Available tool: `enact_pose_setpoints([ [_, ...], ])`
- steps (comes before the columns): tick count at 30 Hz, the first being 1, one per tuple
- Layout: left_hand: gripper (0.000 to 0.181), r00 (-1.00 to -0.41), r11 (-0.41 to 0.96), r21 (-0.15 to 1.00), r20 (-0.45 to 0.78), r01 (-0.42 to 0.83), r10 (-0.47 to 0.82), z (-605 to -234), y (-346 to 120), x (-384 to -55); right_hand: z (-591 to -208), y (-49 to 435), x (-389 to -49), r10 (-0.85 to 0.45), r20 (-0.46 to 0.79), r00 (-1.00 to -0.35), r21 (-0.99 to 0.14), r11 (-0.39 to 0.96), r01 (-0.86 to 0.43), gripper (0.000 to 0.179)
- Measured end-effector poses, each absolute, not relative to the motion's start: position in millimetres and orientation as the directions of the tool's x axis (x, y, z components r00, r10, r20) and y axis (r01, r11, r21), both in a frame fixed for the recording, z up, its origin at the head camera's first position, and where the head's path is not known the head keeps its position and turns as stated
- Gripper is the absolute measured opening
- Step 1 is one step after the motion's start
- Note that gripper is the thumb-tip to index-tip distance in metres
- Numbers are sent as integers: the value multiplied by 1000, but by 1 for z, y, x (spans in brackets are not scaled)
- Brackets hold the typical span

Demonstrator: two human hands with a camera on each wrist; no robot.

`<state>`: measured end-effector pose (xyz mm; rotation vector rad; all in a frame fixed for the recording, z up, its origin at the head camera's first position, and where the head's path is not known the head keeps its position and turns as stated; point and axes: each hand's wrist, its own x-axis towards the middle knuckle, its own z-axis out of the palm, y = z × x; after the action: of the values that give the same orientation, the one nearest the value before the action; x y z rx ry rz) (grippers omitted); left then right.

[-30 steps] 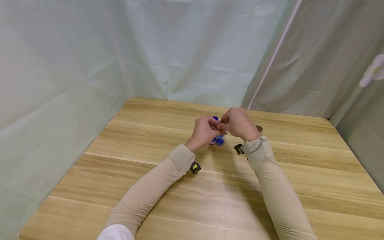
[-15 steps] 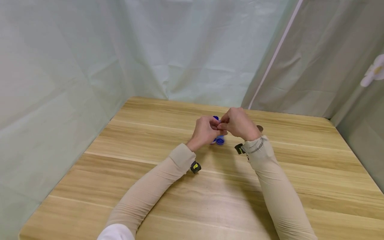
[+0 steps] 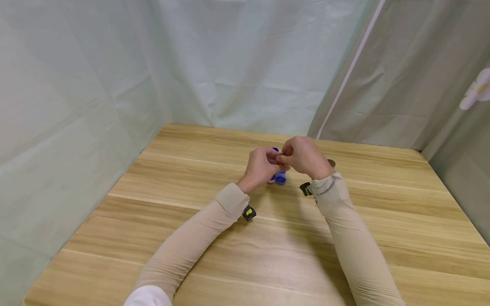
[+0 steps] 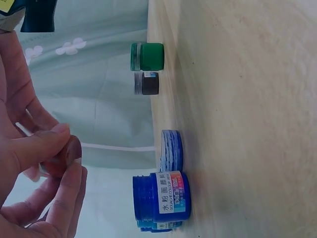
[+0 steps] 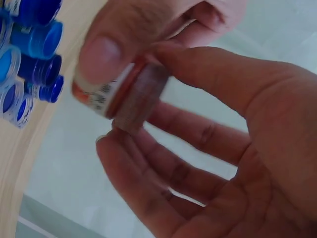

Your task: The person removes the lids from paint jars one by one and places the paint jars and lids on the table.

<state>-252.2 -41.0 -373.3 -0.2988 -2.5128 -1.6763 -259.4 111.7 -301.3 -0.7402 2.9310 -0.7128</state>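
Observation:
Both hands meet over the table's far middle, around a small paint jar (image 5: 110, 96) with a reddish-brown body and white label. My left hand (image 3: 262, 166) grips the jar's body, its thumb pressing the label in the right wrist view. My right hand (image 3: 304, 158) pinches the clear, ribbed lid (image 5: 142, 96) between thumb and fingers. In the head view the fingers hide most of the jar. Just beneath the hands stand several blue paint jars (image 4: 161, 198), partly covered in the head view. A blue lid (image 4: 172, 151) stands beside them in the left wrist view.
A green paint jar (image 4: 151, 56) and a smaller dark jar (image 4: 150, 83) stand apart from the blue ones. The wooden table (image 3: 214, 263) ends at a pale curtain (image 3: 245, 85) behind and on both sides.
The right hand's fingers shift slightly at the jar. Both arms stay almost where they were, and the blue jars have not moved.

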Motion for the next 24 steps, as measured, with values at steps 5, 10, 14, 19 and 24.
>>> enact_pose_setpoints([
  [5, 26, -976, 367, 904, 202, 219, 87, -373, -40, -251, -302, 111, -259, -420, 82, -904, -433, 802, -412, 19],
  [10, 27, -977, 377, 901, 200, 214, 78, -372, -40, -250, -303, 111, -259, -438, 88, -895, -443, 788, -428, 13],
  [14, 26, -976, 378, 900, 202, 218, 83, -373, -40, -251, -302, 111, -259, -463, 92, -882, -458, 767, -450, 8],
  [19, 23, -975, 379, 899, 207, 220, 76, -374, -39, -252, -302, 112, -259, -479, 92, -873, -459, 757, -465, 12],
  [24, 21, -978, 366, 907, 195, 209, 75, -375, -39, -251, -302, 110, -258, -444, 70, -893, -441, 789, -427, 17],
])
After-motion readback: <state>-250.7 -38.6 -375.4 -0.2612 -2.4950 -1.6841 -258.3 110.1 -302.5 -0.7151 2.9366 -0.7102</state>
